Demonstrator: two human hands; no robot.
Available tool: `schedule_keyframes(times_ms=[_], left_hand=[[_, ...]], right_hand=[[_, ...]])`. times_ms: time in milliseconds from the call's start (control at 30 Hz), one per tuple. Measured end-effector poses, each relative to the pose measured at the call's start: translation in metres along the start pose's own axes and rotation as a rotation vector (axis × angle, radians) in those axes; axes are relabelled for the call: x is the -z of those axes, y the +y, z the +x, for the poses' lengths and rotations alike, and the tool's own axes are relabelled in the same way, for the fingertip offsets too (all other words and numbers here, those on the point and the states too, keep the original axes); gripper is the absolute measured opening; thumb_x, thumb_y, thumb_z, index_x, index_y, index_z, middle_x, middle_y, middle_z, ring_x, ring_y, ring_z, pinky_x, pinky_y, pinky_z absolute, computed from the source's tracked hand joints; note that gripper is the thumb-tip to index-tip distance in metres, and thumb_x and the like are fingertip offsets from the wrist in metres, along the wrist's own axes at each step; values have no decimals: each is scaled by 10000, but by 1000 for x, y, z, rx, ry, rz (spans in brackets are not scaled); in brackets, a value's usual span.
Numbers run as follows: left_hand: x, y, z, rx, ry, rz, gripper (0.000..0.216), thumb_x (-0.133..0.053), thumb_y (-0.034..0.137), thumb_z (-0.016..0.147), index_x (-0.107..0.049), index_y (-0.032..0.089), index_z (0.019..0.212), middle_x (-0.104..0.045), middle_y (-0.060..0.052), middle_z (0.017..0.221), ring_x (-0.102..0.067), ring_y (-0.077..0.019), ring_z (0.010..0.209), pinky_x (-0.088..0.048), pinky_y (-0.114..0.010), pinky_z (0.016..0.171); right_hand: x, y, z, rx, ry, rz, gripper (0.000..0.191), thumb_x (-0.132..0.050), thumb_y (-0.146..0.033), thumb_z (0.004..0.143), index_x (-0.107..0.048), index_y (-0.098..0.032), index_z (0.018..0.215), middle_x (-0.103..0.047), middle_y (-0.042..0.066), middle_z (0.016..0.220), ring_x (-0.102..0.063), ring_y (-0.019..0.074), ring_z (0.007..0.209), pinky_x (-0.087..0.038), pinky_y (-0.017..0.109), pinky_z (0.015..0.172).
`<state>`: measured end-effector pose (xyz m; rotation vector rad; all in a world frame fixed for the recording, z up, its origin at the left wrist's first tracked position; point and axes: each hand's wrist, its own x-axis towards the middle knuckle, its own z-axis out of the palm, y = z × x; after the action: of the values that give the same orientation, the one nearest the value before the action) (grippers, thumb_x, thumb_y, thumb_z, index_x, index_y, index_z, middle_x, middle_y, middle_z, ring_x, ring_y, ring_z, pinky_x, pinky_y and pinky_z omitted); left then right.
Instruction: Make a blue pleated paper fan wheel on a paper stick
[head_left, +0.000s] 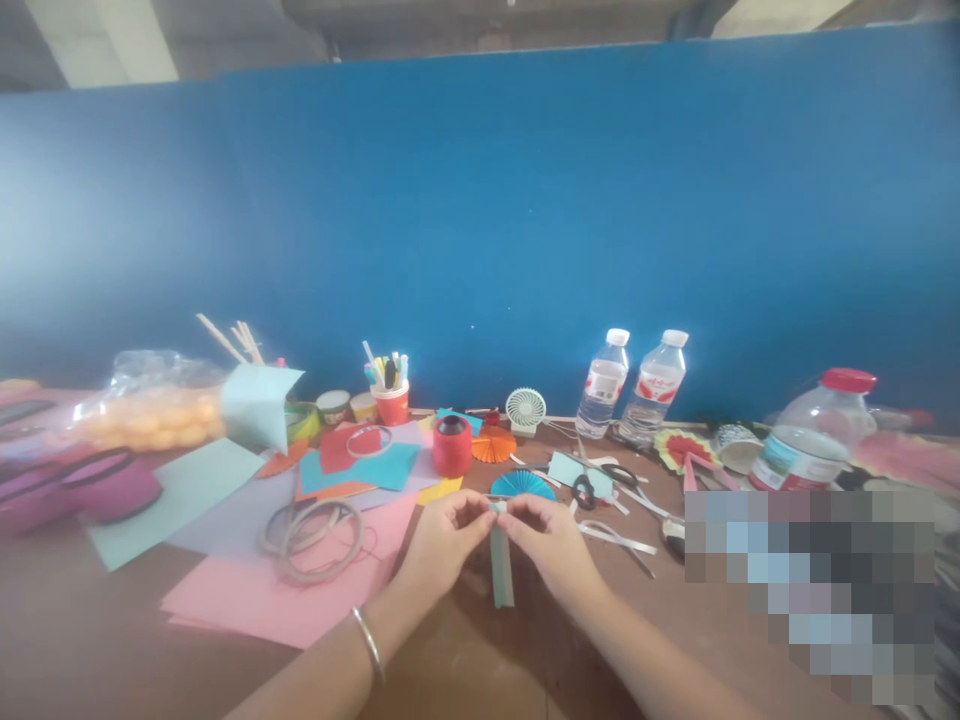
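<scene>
We pinch the end of a pale green paper strip between the thumb and fingers of both our left hand and our right hand; the rest of the strip extends from our fingertips toward our body. A blue paper fan lies just beyond our fingertips. Left of our left hand, we have pink sheets with a coil of cord overlapping them. Black-handled scissors lie beyond our right hand, with two water bottles farther off.
</scene>
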<state>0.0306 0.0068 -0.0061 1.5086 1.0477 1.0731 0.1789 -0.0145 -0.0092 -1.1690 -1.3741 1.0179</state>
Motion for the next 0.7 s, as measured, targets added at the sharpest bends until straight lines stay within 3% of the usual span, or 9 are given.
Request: schedule_keyframes(times_ms=[133, 267, 367, 533, 700], left_hand=[[-4, 6, -3, 23, -20, -127, 157, -615, 315, 717, -621, 177, 791, -661, -31, 806, -598, -181, 769, -454, -290, 713], [-4, 4, -3, 13, -138, -94, 144, -646, 284, 691, -647, 158, 759, -666, -47, 780, -596, -191, 753, -447, -293, 705], [-4, -3, -2, 41, -79, 8, 138, -665, 280, 666, -626, 148, 647, -637, -24, 656, -565, -161, 644, -423, -261, 616], [-5, -5, -4, 76, -53, -16, 147, -680, 278, 641, -621, 146, 664, -622, -16, 661, -546, -151, 639, -413, -254, 611], [-6, 6, -6, 82, -60, -18, 120, -669, 259, 644, -617, 152, 655, -607, -3, 655, -532, -147, 649, -402, -243, 614]], right_hand=[[1, 3, 2, -73, 37, 85, 230, -630, -351, 690, -564, -161, 579, -496, -31, 520, -419, 112, 522, -328, 240, 533], [0, 4, 2, -117, 60, 236, 258, -679, -350, 640, -542, -158, 533, -456, -42, 501, -367, 92, 500, -276, 226, 495], [-1, 3, 2, -149, 57, 315, 261, -696, -341, 619, -546, -155, 514, -435, -49, 469, -340, 82, 473, -250, 222, 478], [3, -2, 5, -198, 75, 521, 356, -611, -483, 670, -587, -157, 531, -506, -11, 495, -416, 109, 474, -312, 242, 491], [9, 0, 8, -79, 14, 192, 275, -642, -388, 672, -568, -153, 549, -470, -33, 496, -387, 98, 488, -300, 235, 501]])
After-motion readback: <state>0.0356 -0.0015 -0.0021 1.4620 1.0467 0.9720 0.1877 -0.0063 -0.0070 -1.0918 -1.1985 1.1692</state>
